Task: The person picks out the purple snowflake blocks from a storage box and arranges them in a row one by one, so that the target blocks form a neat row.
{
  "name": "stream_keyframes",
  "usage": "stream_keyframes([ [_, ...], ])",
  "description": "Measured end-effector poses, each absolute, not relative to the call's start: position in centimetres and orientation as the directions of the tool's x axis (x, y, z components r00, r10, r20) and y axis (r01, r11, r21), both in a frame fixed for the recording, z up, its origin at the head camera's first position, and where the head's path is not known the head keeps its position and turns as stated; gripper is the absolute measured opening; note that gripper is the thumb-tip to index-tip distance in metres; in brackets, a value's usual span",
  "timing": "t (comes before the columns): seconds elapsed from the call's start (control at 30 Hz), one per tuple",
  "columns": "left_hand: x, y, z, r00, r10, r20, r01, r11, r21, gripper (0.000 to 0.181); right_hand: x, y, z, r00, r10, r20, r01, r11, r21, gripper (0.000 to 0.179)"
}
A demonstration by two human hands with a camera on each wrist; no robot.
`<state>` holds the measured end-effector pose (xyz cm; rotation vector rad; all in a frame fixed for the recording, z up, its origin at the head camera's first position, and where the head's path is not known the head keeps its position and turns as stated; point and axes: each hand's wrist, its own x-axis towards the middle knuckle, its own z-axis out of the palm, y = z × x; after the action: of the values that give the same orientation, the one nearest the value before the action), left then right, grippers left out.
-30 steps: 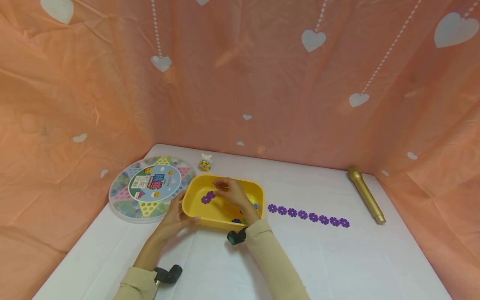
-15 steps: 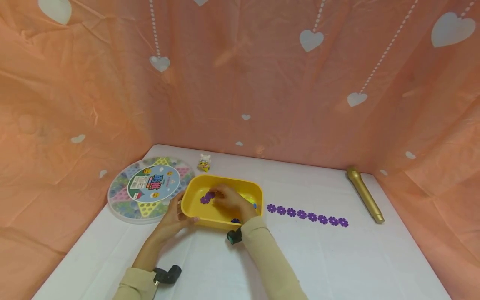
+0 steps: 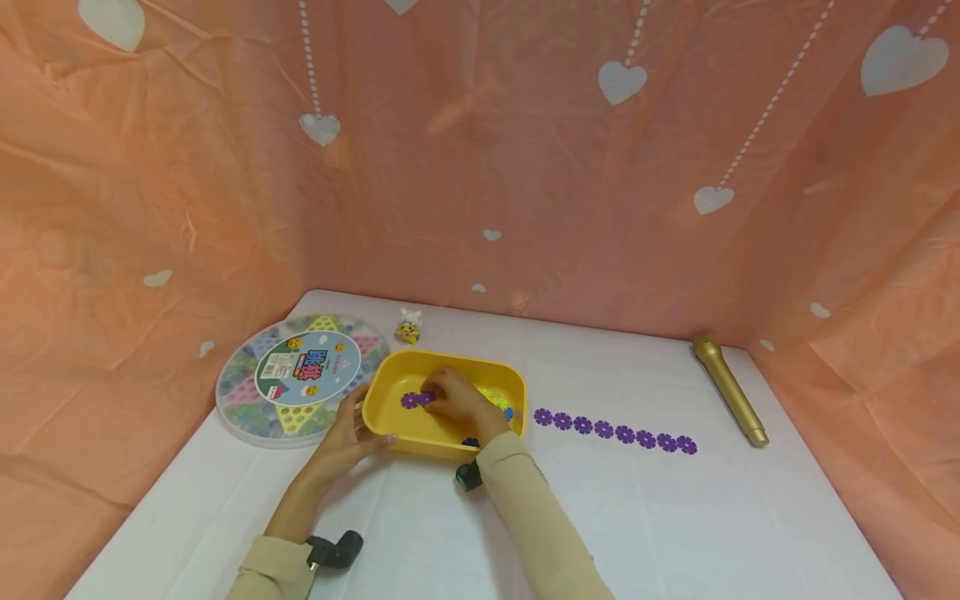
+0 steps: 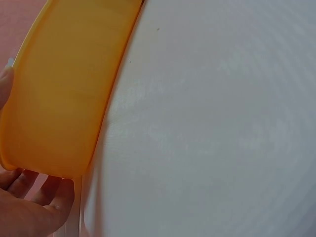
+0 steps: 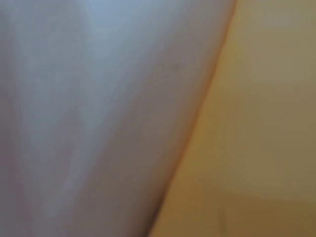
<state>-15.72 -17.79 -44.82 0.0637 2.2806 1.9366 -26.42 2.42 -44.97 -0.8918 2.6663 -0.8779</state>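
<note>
A yellow plastic box (image 3: 386, 417) stands on the table in the head view. My left hand (image 3: 347, 442) grips its left end, thumb over the near rim and fingers against the end wall; in the left wrist view those fingers (image 4: 61, 200) touch the yellow wall. Inside the box my right hand (image 3: 457, 397) pinches a purple snowflake disc (image 3: 427, 397), partly covered by the fingertips. Another purple snowflake disc (image 3: 409, 401) lies directly beside it. Yellow-green discs (image 3: 495, 397), a blue disc (image 3: 508, 413) and a dark blue disc (image 3: 470, 442) are also in the box, partly hidden by the right arm.
Right of the box runs a row of several purple snowflake discs (image 3: 603, 429). A gold microphone (image 3: 731, 390) lies farther right. Left of the box is a round Chinese checkers set (image 3: 303, 375). A small figurine (image 3: 409, 326) stands behind the box.
My right hand has lowered into the box and its fingertips have closed on one purple disc. The two discs now lie more level with each other. The left hand keeps its hold.
</note>
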Motion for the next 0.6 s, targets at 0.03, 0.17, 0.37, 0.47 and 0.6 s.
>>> stream_keyframes([
  [0.03, -15.72, -17.79, -44.83, -0.988, 0.129, -0.086, -0.064, 0.165, 0.984, 0.097, -26.36, 2.43, -44.90, -0.802, -0.597, 0.000, -0.480, 0.645, -0.594, 0.024],
  [0.17, -15.71, -17.78, -44.87, -0.988, 0.129, -0.084, -0.063, 0.162, 0.985, 0.097, -26.21, 2.54, -44.66, -0.817, -0.577, -0.005, -0.467, 0.667, -0.581, 0.023],
  [0.37, -15.70, -17.79, -45.00, -0.989, 0.131, -0.070, -0.050, 0.153, 0.987, 0.096, -26.30, 2.74, -44.61, -0.844, -0.535, -0.024, -0.430, 0.704, -0.565, 0.023],
  [0.47, -15.68, -17.82, -45.06, -0.989, 0.132, -0.066, -0.045, 0.151, 0.988, 0.097, -26.29, 2.72, -44.60, -0.847, -0.530, -0.027, -0.430, 0.715, -0.552, 0.022],
  [0.6, -15.64, -17.83, -45.13, -0.989, 0.135, -0.067, -0.047, 0.150, 0.988, 0.097, -26.17, 2.66, -44.55, -0.848, -0.529, -0.031, -0.435, 0.728, -0.530, 0.020],
])
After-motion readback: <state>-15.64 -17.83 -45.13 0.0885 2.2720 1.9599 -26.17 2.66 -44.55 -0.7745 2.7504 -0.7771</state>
